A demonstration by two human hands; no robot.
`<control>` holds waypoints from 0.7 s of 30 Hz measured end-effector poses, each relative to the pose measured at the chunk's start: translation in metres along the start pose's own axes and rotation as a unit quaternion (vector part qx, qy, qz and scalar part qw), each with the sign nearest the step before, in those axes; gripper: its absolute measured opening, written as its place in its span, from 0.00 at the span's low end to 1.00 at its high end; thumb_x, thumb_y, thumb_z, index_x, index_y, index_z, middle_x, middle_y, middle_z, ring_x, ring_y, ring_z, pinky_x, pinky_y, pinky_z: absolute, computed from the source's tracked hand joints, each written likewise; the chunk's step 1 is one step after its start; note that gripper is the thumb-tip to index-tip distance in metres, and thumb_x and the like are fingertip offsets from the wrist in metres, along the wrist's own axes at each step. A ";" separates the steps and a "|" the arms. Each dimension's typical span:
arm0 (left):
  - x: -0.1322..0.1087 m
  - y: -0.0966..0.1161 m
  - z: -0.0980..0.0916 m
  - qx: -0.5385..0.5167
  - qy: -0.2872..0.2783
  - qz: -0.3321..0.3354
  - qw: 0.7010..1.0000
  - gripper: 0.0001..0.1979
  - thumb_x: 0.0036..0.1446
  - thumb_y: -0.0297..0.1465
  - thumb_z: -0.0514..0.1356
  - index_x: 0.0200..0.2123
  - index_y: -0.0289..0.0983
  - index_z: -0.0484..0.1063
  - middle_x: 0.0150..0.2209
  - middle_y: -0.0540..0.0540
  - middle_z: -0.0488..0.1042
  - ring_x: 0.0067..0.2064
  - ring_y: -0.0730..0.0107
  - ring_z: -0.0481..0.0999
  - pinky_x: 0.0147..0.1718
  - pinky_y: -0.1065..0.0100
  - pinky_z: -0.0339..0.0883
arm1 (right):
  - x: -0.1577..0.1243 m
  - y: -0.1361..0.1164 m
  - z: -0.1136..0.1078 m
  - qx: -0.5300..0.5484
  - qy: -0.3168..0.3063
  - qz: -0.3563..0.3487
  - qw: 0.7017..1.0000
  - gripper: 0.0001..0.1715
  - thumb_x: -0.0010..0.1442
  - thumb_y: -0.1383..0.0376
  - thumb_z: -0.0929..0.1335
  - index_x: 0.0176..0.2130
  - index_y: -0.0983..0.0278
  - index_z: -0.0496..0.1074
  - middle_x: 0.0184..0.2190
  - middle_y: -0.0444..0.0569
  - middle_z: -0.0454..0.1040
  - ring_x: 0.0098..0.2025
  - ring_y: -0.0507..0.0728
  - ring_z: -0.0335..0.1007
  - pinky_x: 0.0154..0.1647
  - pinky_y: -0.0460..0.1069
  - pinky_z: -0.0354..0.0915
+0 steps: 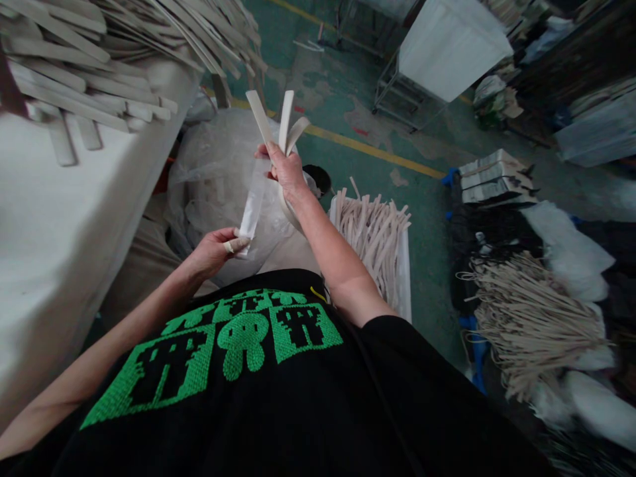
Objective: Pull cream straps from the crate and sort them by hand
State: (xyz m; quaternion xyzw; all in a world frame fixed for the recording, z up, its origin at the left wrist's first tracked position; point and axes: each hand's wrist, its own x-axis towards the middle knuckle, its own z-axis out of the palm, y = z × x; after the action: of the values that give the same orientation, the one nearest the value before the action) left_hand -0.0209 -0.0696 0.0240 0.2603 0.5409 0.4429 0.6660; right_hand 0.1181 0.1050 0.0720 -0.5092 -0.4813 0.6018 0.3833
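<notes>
My right hand is closed around several pale strips, whose ends fan out above the fist; one hangs down behind the wrist. A flat, whitish, partly see-through plastic sleeve stretches between my two hands. At its lower end, my left hand pinches it between thumb and fingers, and a light wrap covers one digit. The upper end of the sleeve meets the fingers of my right hand. Below and behind both hands spreads a large clear plastic bag; its contents are hard to make out.
A pale-covered table stands at left, heaped with flat beige strips. To the right, a white bin holds beige strips. Farther right lies a pile of thin cords. A white box on a wheeled frame stands beyond the yellow floor line.
</notes>
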 end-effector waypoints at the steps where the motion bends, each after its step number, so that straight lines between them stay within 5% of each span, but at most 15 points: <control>1: -0.001 0.000 -0.003 0.001 0.001 -0.004 1.000 0.14 0.35 0.36 0.78 0.24 0.37 0.79 0.22 0.50 0.72 0.23 0.74 0.67 0.23 0.70 0.62 | 0.005 0.001 -0.002 0.009 0.009 -0.006 1.000 0.37 0.65 0.37 0.62 0.43 0.66 0.76 0.33 0.46 0.78 0.27 0.45 0.62 0.35 0.44 0.66; 10: -0.012 -0.015 -0.025 0.084 -0.021 -0.006 0.996 0.10 0.42 0.34 0.75 0.21 0.38 0.77 0.21 0.51 0.70 0.23 0.74 0.65 0.24 0.71 0.59 | 0.056 0.002 -0.017 -0.012 0.059 -0.022 0.998 0.25 0.70 0.48 0.64 0.47 0.64 0.77 0.34 0.46 0.79 0.24 0.46 0.65 0.33 0.43 0.69; 21: -0.003 -0.027 -0.040 0.113 -0.063 -0.069 0.989 0.05 0.41 0.27 0.73 0.21 0.39 0.80 0.21 0.48 0.75 0.21 0.72 0.68 0.22 0.72 0.62 | 0.086 -0.019 0.005 -0.021 0.033 -0.073 0.997 0.24 0.73 0.50 0.60 0.49 0.63 0.76 0.42 0.47 0.78 0.34 0.48 0.75 0.30 0.40 0.68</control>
State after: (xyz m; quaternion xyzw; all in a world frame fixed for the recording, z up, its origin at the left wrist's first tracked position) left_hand -0.0510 -0.0903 -0.0086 0.3230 0.5612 0.3148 0.6939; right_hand 0.0966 0.1905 0.0691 -0.5006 -0.5165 0.5448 0.4311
